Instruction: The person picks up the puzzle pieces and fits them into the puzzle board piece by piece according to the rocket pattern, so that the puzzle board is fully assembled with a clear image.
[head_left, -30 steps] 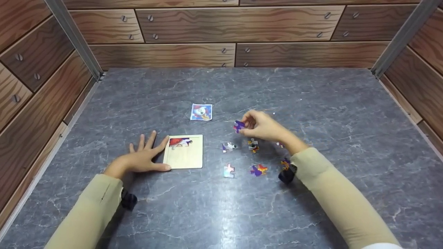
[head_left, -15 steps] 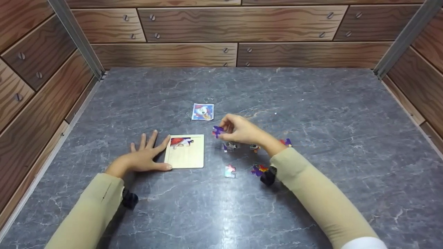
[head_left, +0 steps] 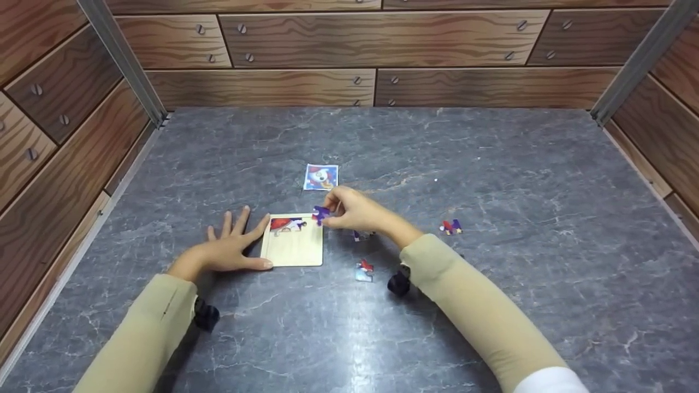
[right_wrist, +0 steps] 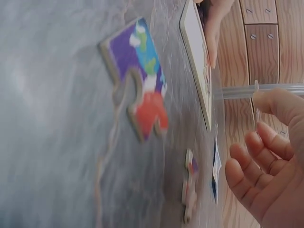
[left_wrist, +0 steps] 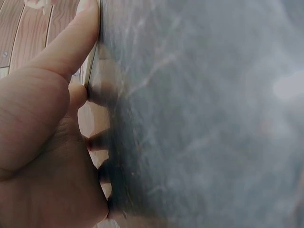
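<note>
A square wooden puzzle tray [head_left: 297,251] lies on the table, with joined red and white pieces [head_left: 285,225] in its upper left corner. Against the tray's left edge my left hand [head_left: 226,250] rests with fingers spread, thumb and index finger touching the frame. In the left wrist view, that thumb lies along the tray's edge [left_wrist: 89,69]. A purple puzzle piece [head_left: 319,215] is pinched between thumb and fingers of my right hand [head_left: 357,212], over the tray's upper right corner. The right wrist view shows this piece [right_wrist: 257,102] only edge-on, in the right hand [right_wrist: 273,161].
Loose puzzle pieces lie right of the tray: a light blue and red one [head_left: 364,271], one partly hidden by the right hand [head_left: 356,236], and a red and purple one [head_left: 451,226]. The right forearm covers the area between. Behind the tray lies a small picture card [head_left: 321,177].
My right hand has carried the purple puzzle piece leftward, from above the loose pieces to the tray's upper right corner. The left hand and tray stay in place.
</note>
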The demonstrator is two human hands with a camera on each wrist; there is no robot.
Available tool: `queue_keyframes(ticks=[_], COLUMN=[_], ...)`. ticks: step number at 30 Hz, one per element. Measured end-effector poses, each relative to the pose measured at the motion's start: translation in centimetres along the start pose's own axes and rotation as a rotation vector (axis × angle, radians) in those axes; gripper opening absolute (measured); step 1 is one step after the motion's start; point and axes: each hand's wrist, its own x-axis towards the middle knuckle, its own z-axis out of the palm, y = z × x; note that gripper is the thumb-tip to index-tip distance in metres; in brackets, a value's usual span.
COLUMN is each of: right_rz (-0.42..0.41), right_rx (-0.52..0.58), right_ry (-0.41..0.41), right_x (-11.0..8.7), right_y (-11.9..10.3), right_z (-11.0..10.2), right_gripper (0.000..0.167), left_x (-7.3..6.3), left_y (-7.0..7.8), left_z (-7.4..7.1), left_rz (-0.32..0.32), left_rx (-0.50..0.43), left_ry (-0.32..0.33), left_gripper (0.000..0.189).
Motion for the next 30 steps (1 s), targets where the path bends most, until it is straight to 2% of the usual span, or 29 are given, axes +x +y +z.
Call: queue_keyframes(ticks=[11, 22, 30], right_rz=[0.007, 0.005, 0.062], right_rx=[-0.075, -0.12, -0.198], right_ry=[-0.011, -0.03, -0.057], right_x=[1.8, 2.5, 2.8], right_y=[0.2, 0.6, 0.2], right_z=[1.8, 2.5, 2.8], right_gripper=[0.026, 0.028, 0.028], left_x=[-0.1, -0.1, -0.1], left_y=[0.0, 0.1, 0.1], left_z=[0.1, -0.1, -0.1], left_rz=[-0.005, -0.014, -0.005], left_rx=[-0.008, -0.012, -0.01], left_ry=[-0.002, -0.009, -0.007], left_gripper=[0.102, 0.103, 0.102])
